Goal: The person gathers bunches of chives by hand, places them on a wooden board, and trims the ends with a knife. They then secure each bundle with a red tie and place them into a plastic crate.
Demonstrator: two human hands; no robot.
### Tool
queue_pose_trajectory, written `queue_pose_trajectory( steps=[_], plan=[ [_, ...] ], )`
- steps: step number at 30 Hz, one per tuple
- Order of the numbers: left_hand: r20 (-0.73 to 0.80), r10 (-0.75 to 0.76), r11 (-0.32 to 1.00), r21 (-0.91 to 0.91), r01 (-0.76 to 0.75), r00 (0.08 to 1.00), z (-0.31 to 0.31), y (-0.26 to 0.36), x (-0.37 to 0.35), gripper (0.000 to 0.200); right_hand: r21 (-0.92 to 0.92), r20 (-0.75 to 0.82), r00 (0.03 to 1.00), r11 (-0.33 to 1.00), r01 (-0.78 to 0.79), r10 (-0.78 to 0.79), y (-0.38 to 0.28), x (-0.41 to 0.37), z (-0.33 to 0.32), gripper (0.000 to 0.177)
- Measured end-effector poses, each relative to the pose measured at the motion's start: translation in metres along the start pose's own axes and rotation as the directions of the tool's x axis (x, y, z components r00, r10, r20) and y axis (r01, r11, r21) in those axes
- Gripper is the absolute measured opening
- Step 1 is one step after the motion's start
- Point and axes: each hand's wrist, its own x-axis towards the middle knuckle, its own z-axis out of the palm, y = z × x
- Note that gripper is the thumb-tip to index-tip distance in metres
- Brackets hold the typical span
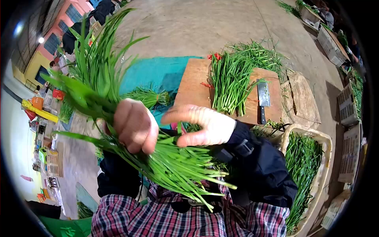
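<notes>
My left hand [136, 125] is closed round the middle of a bunch of long green leafy stalks [177, 162]. Their leaves fan out to the upper left, and the pale cut ends point to the lower right. My right hand [203, 124], slightly blurred, is just right of it, thumb and fingers spread apart over the bunch, holding nothing. Beyond it, a pile of green stalks [233, 85] lies on a wooden board [191, 89]. A cleaver [263, 96] with a black handle rests on the board's right side.
A tied bundle [150, 96] lies on a teal sheet [146, 71]. At the right stands a crate [327, 158] full of green stalks. More crates [349, 156] line the far right. People and goods are at the far left, and a person [327, 16] is at the upper right.
</notes>
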Motion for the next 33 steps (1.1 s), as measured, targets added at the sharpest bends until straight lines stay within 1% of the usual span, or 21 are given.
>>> queue_pose_trajectory(
  steps=[1, 2, 3, 5, 6, 8, 9, 10, 11, 12, 13, 17, 20, 23, 24, 25, 26, 27, 28, 31, 33],
  plan=[
    [-0.224, 0.088, 0.993, 0.092, -0.069, 0.971, 0.014, 0.001, 0.0, 0.033, 0.121, 0.124, 0.974, 0.972, -0.203, 0.188, 0.009, -0.004, 0.006, 0.054],
    [-0.435, 0.171, 0.975, 0.204, -0.088, 0.884, 0.028, 0.002, 0.0, 0.03, 0.512, 0.24, 0.893, 0.732, -0.449, 0.38, 0.028, -0.02, 0.018, 0.057],
    [-0.728, 0.47, 0.875, 0.458, -0.157, 0.499, 0.055, -0.014, 0.006, 0.023, 0.477, 0.256, 0.854, 0.709, -0.519, 0.453, 0.062, -0.035, 0.03, 0.057],
    [-0.804, 0.57, 0.767, 0.448, -0.459, 0.167, 0.06, -0.014, -0.008, 0.021, 0.644, 0.055, 0.946, 0.712, -0.279, 0.32, 0.097, -0.077, 0.056, 0.054],
    [-0.788, 0.585, 0.765, 0.457, -0.455, 0.192, 0.056, -0.016, -0.023, 0.02, 0.707, -0.034, 0.966, 0.689, -0.157, 0.255, 0.12, -0.098, 0.073, 0.056],
    [-0.838, 0.546, 0.797, 0.516, -0.314, 0.006, 0.07, -0.002, -0.084, 0.023, 0.679, -0.075, 0.965, 0.722, -0.135, 0.25, 0.089, -0.104, 0.072, 0.06],
    [-0.844, 0.529, 0.811, 0.533, -0.24, -0.088, 0.073, 0.003, -0.107, 0.03, 0.942, 0.087, 0.941, 0.279, -0.185, 0.328, 0.083, -0.106, 0.073, 0.062],
    [-0.866, 0.491, 0.841, 0.499, -0.208, -0.096, 0.074, 0.004, -0.131, 0.036, 0.901, -0.007, 0.815, 0.357, -0.246, 0.579, 0.052, -0.097, 0.074, 0.06],
    [-0.886, 0.451, 0.869, 0.463, -0.177, -0.103, 0.075, 0.005, -0.155, 0.043, 0.875, 0.069, 0.889, 0.401, -0.272, 0.453, 0.063, -0.108, 0.072, 0.06],
    [-0.905, 0.411, 0.894, 0.424, -0.147, -0.111, 0.075, 0.006, -0.175, 0.049, 0.884, 0.049, 0.865, 0.381, -0.27, 0.499, 0.056, -0.109, 0.073, 0.059],
    [-0.851, 0.445, 0.881, 0.472, -0.034, -0.278, 0.072, 0.0, -0.18, 0.048, 0.894, 0.035, 0.839, 0.358, -0.269, 0.543, 0.049, -0.11, 0.075, 0.058],
    [-0.873, 0.444, 0.848, 0.482, -0.223, -0.201, 0.084, -0.015, -0.171, 0.045, 0.782, -0.204, 0.736, 0.56, -0.274, 0.645, 0.032, -0.125, 0.08, 0.053],
    [-0.74, 0.565, 0.793, 0.609, -0.009, -0.364, 0.089, -0.022, -0.171, 0.045, 0.833, -0.204, 0.699, 0.497, -0.244, 0.685, 0.006, -0.155, 0.071, 0.043],
    [-0.743, 0.607, 0.763, 0.644, -0.054, -0.281, 0.097, -0.02, -0.182, 0.047, 0.805, -0.275, 0.648, 0.538, -0.249, 0.71, -0.011, -0.18, 0.064, 0.04],
    [-0.747, 0.614, 0.768, 0.64, -0.024, -0.256, 0.1, -0.02, -0.18, 0.047, 0.756, -0.212, 0.607, 0.522, -0.395, 0.766, -0.013, -0.186, 0.057, 0.04],
    [-0.744, 0.597, 0.768, 0.638, -0.057, -0.299, 0.102, -0.02, -0.182, 0.046, 0.61, -0.101, 0.537, 0.478, -0.632, 0.838, -0.01, -0.192, 0.049, 0.048],
    [-0.739, 0.605, 0.765, 0.642, -0.039, -0.295, 0.105, -0.019, -0.191, 0.046, 0.053, -0.28, 0.604, 0.64, -0.767, 0.746, -0.004, -0.192, 0.049, 0.052],
    [-0.735, 0.612, 0.765, 0.644, -0.02, -0.293, 0.107, -0.018, -0.19, 0.046, -0.519, -0.36, 0.722, 0.516, -0.681, 0.591, -0.002, -0.19, 0.05, 0.057],
    [-0.735, 0.609, 0.761, 0.648, -0.044, -0.297, 0.107, -0.021, -0.189, 0.046, -0.65, -0.372, 0.753, 0.427, -0.629, 0.543, -0.001, -0.181, 0.048, 0.067],
    [-0.763, 0.596, 0.78, 0.624, -0.044, -0.249, 0.109, -0.027, -0.181, 0.046, -0.179, -0.613, 0.702, 0.802, -0.57, 0.362, 0.007, -0.146, 0.051, 0.05],
    [-0.749, 0.615, 0.769, 0.639, -0.022, -0.247, 0.112, -0.03, -0.186, 0.048, -0.074, -0.716, 0.628, 0.863, -0.501, 0.303, 0.026, -0.121, 0.057, 0.043]
  ],
)
